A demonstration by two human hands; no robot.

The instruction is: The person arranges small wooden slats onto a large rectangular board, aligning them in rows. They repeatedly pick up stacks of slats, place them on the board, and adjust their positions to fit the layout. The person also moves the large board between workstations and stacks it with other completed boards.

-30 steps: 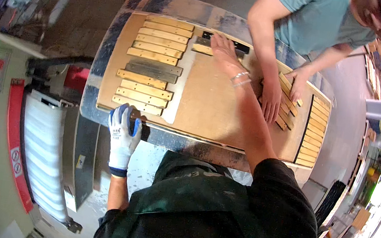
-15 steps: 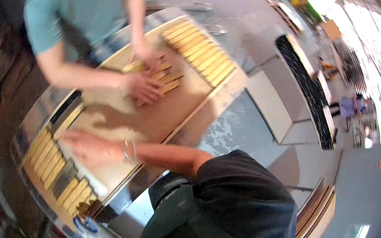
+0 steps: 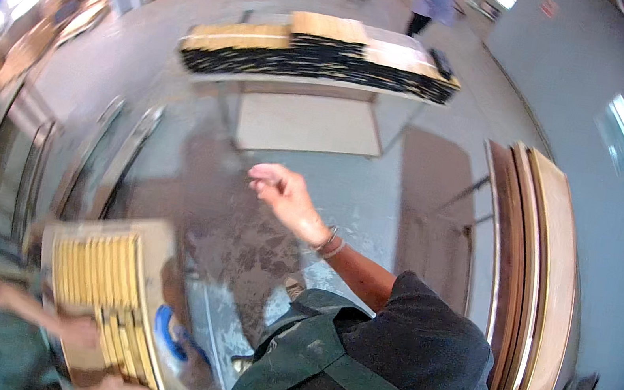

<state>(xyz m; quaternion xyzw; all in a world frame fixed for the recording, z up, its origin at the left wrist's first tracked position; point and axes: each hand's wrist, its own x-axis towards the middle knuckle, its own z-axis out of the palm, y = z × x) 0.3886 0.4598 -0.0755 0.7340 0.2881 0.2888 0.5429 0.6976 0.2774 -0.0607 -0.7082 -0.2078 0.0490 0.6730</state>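
My bare right hand (image 3: 280,193), with a bracelet at the wrist, is raised in front of me over the floor. Its fingers are loosely bent and somewhat apart, and nothing shows in them. Low on my left, beside the table edge, is a blurred blue and greyish shape (image 3: 176,337). It looks like my gloved left hand, but the fingers cannot be made out. Beyond it, the worktable (image 3: 156,253) carries a row of yellow slats (image 3: 96,268) and a second group of slats (image 3: 123,344). A co-worker's hands (image 3: 81,332) reach over that second group.
Ahead stands a low table (image 3: 311,85) stacked with dark-edged slats (image 3: 327,31). Large boards (image 3: 527,281) lean upright on my right, near a grey wall. Metal rails (image 3: 125,161) lie on the floor to the left. Another person (image 3: 435,1) stands far back.
My view has swung right, so the worktable and co-worker now sit at lower left. My right hand has come off the worktable into the air. The stacked table is now straight ahead.
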